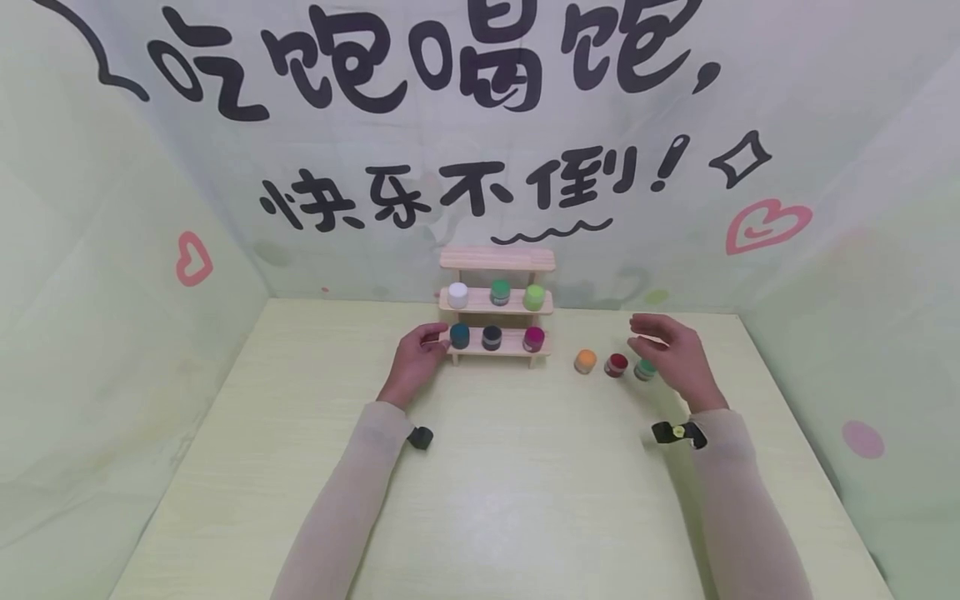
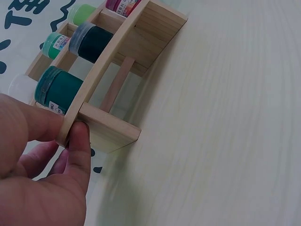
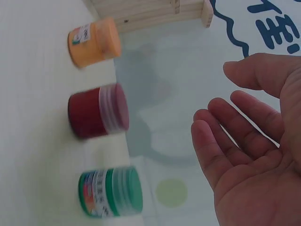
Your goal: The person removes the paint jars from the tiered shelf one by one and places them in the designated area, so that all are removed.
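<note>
A small tiered wooden rack (image 1: 497, 260) stands near the back of the table. My left hand (image 1: 420, 358) pinches the left end of its lowest shelf (image 2: 101, 77) between thumb and fingers, close to a dark teal paint jar (image 2: 59, 89). That shelf also bears a black jar (image 1: 491, 337) and a magenta jar (image 1: 534, 338). On the middle shelf sit a white jar (image 1: 457, 295), a green jar (image 1: 500, 292) and a light green jar (image 1: 534, 297). My right hand (image 1: 675, 358) hovers with fingers loosely bent and nothing in it, above a green jar (image 3: 110, 192).
Right of the rack, an orange jar (image 1: 585, 361) and a dark red jar (image 1: 617, 365) stand in a row with that green jar. A printed cloth (image 1: 405, 250) hangs behind the pale table (image 1: 517, 467), and cloth walls flank both sides.
</note>
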Motion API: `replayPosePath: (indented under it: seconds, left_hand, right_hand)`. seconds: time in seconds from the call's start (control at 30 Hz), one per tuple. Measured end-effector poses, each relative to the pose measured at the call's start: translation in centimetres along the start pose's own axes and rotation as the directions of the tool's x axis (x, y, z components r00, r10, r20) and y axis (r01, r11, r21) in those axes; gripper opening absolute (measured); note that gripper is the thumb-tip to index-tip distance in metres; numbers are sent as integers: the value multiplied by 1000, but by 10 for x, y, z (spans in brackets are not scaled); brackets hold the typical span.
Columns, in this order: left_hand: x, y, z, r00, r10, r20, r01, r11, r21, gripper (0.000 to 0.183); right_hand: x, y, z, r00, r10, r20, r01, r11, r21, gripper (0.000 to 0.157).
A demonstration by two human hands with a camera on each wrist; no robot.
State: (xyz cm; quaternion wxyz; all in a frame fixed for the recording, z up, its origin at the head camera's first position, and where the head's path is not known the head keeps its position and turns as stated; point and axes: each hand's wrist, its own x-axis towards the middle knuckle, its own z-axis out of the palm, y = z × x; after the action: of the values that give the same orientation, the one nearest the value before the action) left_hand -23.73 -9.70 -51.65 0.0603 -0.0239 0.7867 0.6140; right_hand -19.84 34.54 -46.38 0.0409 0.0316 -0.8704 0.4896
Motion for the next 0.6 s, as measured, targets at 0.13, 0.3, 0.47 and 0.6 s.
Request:
replayPosePath:
  seconds: [0.13, 0.3, 0.47, 0.6]
  left_hand:
    - [0, 0, 0, 1000, 5, 3, -5, 1000, -3, 34]
    - [1, 0, 0, 1000, 9, -1, -9, 1000, 2, 34]
    - [0, 0, 0, 1000, 13, -6, -13, 1000, 12, 34]
    - [-1, 1, 0, 1000, 17, -7, -17, 1000, 15, 34]
  right_hand:
    - [7, -10, 8, 1000, -5, 18, 4, 1000, 30, 50]
    - [16, -21, 19, 999, -12, 30, 9, 997, 72, 49]
    - [27, -31, 32, 999, -37, 35, 33, 995, 96, 48]
    - [34, -39, 42, 998, -38, 54, 33, 996, 78, 48]
